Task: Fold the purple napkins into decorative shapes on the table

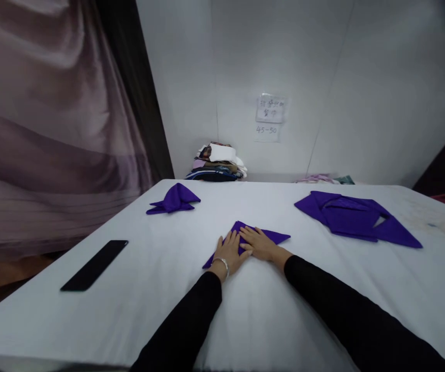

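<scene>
A purple cloth napkin, folded into a pointed triangle shape, lies on the white-covered table in front of me. My left hand rests flat on its left part, fingers stretched out, a silvery bracelet at the wrist. Flat on the napkin's middle is my right hand, its fingers extended and its thumb close to the left hand. Both palms cover much of the cloth, so the folds beneath are hidden.
At the back left stands a folded purple napkin. Loosely folded purple cloth lies on the right. A flat black strip is at the left. Stacked fabrics sit behind the table's far edge, below a wall sign.
</scene>
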`<action>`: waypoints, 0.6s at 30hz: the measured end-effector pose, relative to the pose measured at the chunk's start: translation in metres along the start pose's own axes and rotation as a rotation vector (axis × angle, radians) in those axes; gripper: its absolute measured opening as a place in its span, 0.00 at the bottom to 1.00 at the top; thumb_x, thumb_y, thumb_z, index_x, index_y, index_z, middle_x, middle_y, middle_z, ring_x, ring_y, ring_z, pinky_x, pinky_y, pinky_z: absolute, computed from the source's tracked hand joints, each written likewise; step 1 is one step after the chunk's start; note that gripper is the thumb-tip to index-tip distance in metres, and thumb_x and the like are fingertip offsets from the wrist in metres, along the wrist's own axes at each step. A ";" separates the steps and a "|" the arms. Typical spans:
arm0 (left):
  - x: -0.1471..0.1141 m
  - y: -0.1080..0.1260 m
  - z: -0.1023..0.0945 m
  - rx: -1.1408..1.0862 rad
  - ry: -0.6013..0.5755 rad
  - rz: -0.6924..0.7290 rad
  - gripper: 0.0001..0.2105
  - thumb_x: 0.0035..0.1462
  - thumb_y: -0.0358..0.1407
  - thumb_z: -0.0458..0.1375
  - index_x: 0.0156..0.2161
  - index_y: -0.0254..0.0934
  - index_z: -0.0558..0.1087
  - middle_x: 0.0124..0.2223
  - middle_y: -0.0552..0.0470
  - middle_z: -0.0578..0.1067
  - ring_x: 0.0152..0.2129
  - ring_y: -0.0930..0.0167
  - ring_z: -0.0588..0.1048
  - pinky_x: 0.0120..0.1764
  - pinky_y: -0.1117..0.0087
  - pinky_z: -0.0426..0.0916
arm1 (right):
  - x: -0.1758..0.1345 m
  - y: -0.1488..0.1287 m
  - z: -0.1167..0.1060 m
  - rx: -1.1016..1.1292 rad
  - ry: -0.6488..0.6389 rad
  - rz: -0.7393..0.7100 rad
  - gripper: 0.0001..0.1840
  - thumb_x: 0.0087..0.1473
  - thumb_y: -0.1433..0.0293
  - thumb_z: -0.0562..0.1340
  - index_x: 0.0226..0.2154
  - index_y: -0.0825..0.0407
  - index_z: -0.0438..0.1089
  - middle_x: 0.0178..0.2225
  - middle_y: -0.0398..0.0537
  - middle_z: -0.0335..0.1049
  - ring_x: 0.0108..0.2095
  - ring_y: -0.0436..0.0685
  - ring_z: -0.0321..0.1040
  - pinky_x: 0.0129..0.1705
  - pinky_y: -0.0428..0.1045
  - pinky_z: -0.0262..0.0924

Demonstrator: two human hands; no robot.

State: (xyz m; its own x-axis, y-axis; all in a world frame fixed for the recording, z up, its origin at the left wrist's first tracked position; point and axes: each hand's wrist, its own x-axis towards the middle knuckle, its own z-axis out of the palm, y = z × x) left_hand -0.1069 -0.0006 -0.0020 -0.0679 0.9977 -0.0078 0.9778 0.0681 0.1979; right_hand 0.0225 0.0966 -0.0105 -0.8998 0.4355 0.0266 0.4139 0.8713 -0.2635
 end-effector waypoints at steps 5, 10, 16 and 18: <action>0.006 -0.012 0.012 0.073 -0.011 -0.004 0.38 0.52 0.58 0.33 0.61 0.31 0.45 0.64 0.46 0.44 0.60 0.64 0.40 0.58 0.55 0.38 | -0.002 0.009 -0.004 0.029 -0.009 0.008 0.33 0.58 0.52 0.40 0.61 0.50 0.41 0.62 0.48 0.37 0.62 0.56 0.30 0.59 0.58 0.25; 0.007 -0.011 0.011 0.076 -0.011 0.000 0.40 0.51 0.59 0.32 0.61 0.31 0.45 0.64 0.46 0.45 0.60 0.64 0.40 0.58 0.54 0.38 | -0.018 0.042 -0.012 -0.019 0.008 0.082 0.35 0.56 0.48 0.39 0.61 0.49 0.41 0.63 0.48 0.36 0.62 0.57 0.30 0.59 0.59 0.26; 0.005 -0.009 0.008 0.069 -0.021 -0.001 0.42 0.50 0.61 0.32 0.61 0.30 0.45 0.64 0.45 0.44 0.60 0.63 0.39 0.58 0.54 0.37 | -0.051 0.098 -0.022 -0.079 -0.004 0.257 0.33 0.57 0.49 0.37 0.61 0.46 0.42 0.63 0.46 0.35 0.62 0.58 0.30 0.58 0.62 0.28; 0.004 -0.009 0.007 0.066 -0.026 -0.001 0.43 0.48 0.62 0.32 0.61 0.30 0.45 0.64 0.45 0.44 0.60 0.62 0.39 0.58 0.53 0.37 | -0.063 0.115 -0.026 -0.084 0.005 0.355 0.32 0.58 0.51 0.37 0.60 0.46 0.43 0.63 0.46 0.35 0.62 0.59 0.31 0.58 0.62 0.30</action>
State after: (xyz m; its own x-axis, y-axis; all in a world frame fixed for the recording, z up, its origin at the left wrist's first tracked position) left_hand -0.1145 0.0026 -0.0105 -0.0641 0.9974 -0.0334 0.9888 0.0680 0.1328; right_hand 0.1303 0.1753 -0.0173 -0.6973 0.7152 -0.0481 0.7106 0.6809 -0.1773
